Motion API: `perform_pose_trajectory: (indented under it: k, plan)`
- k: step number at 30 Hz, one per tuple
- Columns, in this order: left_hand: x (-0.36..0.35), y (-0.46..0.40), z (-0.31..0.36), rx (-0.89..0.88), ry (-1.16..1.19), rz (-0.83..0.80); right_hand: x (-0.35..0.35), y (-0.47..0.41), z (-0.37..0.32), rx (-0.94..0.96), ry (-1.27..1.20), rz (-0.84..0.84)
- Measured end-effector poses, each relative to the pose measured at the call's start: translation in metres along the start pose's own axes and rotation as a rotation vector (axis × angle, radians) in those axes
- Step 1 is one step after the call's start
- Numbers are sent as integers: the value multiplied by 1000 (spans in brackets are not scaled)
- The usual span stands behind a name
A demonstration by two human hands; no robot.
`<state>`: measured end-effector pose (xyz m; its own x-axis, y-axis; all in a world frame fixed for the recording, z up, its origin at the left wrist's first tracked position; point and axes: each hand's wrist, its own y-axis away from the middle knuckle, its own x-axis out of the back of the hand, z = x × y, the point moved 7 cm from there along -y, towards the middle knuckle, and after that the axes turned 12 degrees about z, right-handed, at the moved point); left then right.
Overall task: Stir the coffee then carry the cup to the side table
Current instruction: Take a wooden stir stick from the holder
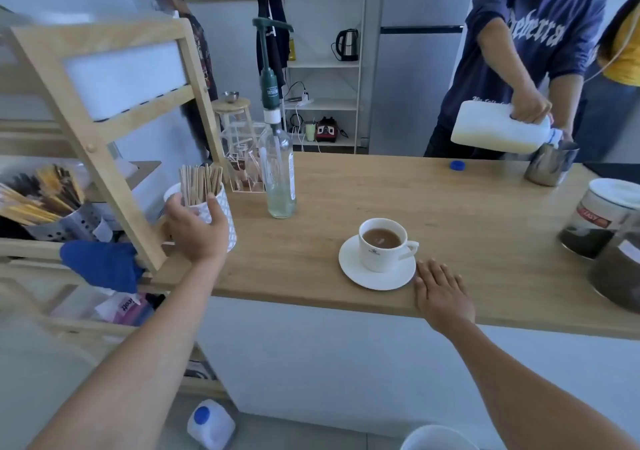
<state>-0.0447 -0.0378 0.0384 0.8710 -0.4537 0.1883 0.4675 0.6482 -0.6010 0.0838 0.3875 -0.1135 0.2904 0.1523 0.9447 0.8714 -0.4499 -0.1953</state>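
A white cup (375,255) of milky coffee stands on a white saucer (360,276) near the front edge of the wooden counter (433,207). My right hand (441,288) lies flat on the counter just right of the saucer, fingers spread, holding nothing. My left hand (195,230) wraps around a white patterned holder (221,204) at the counter's left end. The holder is packed with several upright wooden stir sticks (200,185).
A pump bottle (278,172) stands behind the cup to the left. Across the counter a person pours milk from a jug (498,127) into a steel pitcher (550,165). Coffee jars (602,221) sit at right. A wooden shelf frame (104,145) stands left.
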Motion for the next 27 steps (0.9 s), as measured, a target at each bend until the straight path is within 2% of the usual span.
perform_pose_trajectory:
  k: [2,4,12,16,23,27]
  plan:
    - [-3,-8,-5,97,16,-49,1,-1,1,2,14,-4]
    - [-9,-16,-8,103,-3,-74,1,0,2,-8,22,-12]
    - [-20,-29,15,-78,-20,-97,1,1,0,-15,26,-16]
    - [-15,-27,45,-284,4,-74,3,1,0,-18,25,-7]
    - [4,12,110,-808,198,27,4,1,-1,-16,16,-2]
    - [1,53,122,-988,289,-94,3,1,-1,-15,22,-9]
